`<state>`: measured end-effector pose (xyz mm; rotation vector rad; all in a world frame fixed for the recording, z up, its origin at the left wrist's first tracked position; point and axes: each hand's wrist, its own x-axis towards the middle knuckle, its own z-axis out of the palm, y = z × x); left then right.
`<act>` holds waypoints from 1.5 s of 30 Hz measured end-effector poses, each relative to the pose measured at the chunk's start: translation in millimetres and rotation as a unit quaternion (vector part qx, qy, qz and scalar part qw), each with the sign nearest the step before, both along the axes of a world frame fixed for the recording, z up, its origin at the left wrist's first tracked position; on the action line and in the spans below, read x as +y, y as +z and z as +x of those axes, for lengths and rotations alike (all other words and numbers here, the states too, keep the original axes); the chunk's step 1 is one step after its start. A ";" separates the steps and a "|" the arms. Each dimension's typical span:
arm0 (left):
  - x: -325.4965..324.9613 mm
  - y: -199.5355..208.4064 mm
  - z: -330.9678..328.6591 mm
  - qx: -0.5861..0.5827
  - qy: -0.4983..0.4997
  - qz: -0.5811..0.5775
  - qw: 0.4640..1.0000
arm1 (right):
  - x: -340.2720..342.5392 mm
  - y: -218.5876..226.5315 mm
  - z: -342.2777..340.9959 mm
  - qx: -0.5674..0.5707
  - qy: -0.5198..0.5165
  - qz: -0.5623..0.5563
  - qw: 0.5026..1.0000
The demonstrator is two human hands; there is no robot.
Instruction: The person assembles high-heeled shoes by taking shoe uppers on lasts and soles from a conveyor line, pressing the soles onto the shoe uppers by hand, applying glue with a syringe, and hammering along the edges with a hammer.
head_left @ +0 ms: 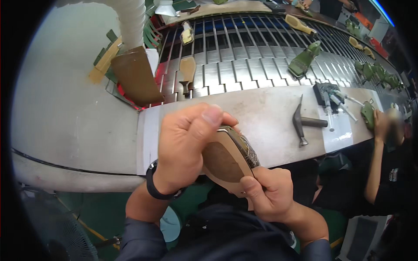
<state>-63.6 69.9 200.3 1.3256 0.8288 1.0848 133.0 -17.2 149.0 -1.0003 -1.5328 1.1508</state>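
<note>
Left hand [185, 141] grasps the far end of a tan-soled shoe [224, 163]; right hand [272, 191] clasps its near end. A hammer [313, 122] lies on the worktable [265, 111] beyond.

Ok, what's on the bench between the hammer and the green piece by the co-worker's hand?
In the head view, several syringe-like tubes lie between the hammer and the green piece, over a pale sheet.

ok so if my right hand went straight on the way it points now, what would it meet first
Your right hand would meet the shoe first, which it grips by the edge. Past that, the line seems to run to your left hand, though depth is hard to judge.
</note>
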 end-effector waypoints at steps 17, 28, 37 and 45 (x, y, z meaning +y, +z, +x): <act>10.5 -13.2 -7.7 0.171 0.161 0.159 0.959 | 19.5 -2.5 -15.0 -0.017 -0.030 0.004 0.999; 30.5 -9.3 -6.5 0.253 0.148 0.181 0.939 | 26.5 -13.0 -14.5 -0.061 -0.083 0.041 0.994; 108.4 -16.5 2.6 0.328 0.031 0.428 0.842 | 56.5 -14.7 -2.0 0.118 -0.055 -0.144 0.981; 125.9 -21.5 11.2 0.244 0.012 0.206 0.947 | 67.7 -20.1 -5.7 0.013 -0.092 -0.068 0.993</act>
